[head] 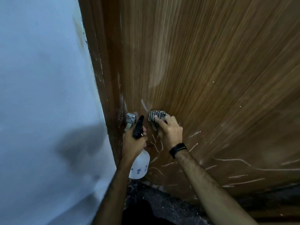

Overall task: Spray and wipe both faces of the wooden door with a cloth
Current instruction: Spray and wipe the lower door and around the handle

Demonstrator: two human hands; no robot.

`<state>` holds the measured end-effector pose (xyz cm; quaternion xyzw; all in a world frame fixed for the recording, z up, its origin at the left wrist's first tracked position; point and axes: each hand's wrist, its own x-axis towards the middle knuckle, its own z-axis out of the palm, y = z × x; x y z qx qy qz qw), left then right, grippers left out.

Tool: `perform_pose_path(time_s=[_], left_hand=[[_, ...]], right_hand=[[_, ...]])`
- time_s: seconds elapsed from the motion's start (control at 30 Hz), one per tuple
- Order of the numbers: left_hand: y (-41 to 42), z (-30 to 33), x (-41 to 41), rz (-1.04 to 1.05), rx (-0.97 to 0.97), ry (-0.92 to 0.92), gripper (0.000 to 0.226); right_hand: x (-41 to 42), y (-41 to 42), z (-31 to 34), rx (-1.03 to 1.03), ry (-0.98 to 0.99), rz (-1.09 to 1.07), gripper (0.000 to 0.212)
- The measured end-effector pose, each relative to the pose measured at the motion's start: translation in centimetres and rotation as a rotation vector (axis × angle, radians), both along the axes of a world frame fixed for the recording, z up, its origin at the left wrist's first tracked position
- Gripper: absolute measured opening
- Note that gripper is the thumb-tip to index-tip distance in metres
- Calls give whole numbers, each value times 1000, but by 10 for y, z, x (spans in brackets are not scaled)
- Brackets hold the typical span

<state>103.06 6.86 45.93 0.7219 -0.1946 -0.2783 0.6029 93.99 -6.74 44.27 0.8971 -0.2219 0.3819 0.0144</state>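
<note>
The wooden door (pixel 211 70) fills the right and middle of the view, its brown grain marked with pale scratches low down. My right hand (pixel 168 129) presses a bunched black-and-white checked cloth (pixel 156 116) flat against the door face, just right of the metal lock (pixel 130 120). My left hand (pixel 134 143) grips the neck of a white spray bottle (pixel 140 166) with a black trigger head (pixel 138 127), held close to the door's latch edge. A dark band sits on my right wrist.
A pale blue-white wall (pixel 45 95) stands at the left, meeting the brown door frame (pixel 103 78). Dark speckled floor (pixel 162 203) shows below the door's bottom edge.
</note>
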Motion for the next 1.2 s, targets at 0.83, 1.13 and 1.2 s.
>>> perform_pose_path(time_s=[0.83,1.13,1.2], left_hand=[[7,-24,35,24,113,111,17],[9,-25,39,75,105,164,15],[11,-27,39,97,102,165,15]], right_hand=[[60,-23,38,-606,248,194,45],[90,-14,49,-552,204,239,44],[106,-6,57,-476,94,208,42]])
